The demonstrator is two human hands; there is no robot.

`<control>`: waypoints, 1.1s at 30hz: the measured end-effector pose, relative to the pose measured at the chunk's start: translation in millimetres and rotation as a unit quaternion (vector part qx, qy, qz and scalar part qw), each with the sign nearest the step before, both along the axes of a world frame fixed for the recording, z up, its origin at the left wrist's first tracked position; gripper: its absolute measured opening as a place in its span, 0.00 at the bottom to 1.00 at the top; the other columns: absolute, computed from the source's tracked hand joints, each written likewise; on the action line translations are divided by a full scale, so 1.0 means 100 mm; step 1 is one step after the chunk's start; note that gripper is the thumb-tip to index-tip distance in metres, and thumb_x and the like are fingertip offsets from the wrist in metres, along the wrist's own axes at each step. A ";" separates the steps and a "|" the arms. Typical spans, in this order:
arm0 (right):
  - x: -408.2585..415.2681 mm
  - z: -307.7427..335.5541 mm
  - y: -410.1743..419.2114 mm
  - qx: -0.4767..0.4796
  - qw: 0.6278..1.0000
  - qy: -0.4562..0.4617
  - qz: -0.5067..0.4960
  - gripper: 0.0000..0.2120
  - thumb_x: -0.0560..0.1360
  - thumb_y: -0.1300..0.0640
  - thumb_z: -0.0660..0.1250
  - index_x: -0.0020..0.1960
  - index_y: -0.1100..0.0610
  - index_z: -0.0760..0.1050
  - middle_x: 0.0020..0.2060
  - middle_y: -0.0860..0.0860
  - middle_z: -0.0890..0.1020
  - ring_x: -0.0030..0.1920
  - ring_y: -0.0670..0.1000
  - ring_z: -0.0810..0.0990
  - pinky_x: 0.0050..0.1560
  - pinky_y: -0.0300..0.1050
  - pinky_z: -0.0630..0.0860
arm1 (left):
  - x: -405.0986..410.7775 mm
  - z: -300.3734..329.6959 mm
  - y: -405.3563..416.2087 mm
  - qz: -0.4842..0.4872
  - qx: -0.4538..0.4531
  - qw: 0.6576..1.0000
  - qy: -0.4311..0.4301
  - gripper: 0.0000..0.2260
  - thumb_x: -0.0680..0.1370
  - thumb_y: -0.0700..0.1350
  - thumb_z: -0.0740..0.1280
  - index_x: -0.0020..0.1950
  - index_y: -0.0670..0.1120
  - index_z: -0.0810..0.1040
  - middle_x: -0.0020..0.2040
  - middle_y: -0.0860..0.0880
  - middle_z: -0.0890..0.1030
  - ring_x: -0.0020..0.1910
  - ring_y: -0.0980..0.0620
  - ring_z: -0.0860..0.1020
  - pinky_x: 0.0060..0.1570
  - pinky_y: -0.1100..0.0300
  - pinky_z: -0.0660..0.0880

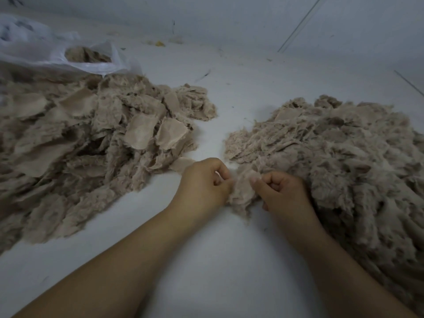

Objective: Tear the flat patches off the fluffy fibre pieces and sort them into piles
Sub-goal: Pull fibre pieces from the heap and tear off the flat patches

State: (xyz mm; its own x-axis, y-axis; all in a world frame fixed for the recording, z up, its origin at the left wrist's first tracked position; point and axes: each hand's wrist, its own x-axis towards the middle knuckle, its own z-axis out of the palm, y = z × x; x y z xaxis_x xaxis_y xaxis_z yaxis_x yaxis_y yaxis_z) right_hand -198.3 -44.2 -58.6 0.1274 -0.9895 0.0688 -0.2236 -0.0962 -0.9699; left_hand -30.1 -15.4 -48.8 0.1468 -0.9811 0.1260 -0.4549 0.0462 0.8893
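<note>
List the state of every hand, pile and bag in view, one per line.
left hand: pinching the fibre piece
right hand: pinching the fibre piece
fibre piece: held between both hands
left pile: heaped, flat patches showing
right pile: heaped, mostly fluffy
plastic bag: open, partly filled

We see a pale grey-white table [206,260] under everything. Left of the hands, the left pile [80,145] is dull beige-brown fluff with smoother, lighter tan flat patches [140,133] showing a fine mesh weave. Right of the hands, the right pile [332,157] is the same greyish beige, fluffy and unpatterned. Behind the left pile a translucent white plastic bag [96,65] holds tan scraps, and a small yellow bit [160,44] lies beyond it
</note>
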 end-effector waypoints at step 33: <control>0.00 -0.11 -0.03 -0.033 0.994 0.102 -0.010 0.09 0.69 0.55 0.78 0.37 0.51 0.78 0.31 0.42 0.82 0.30 0.40 0.79 0.32 0.38 0.75 | 0.17 0.03 0.12 -0.203 -0.186 0.934 -0.227 0.07 0.76 0.36 0.70 0.50 0.44 0.85 0.48 0.52 0.82 0.47 0.50 0.76 0.48 0.55 0.72</control>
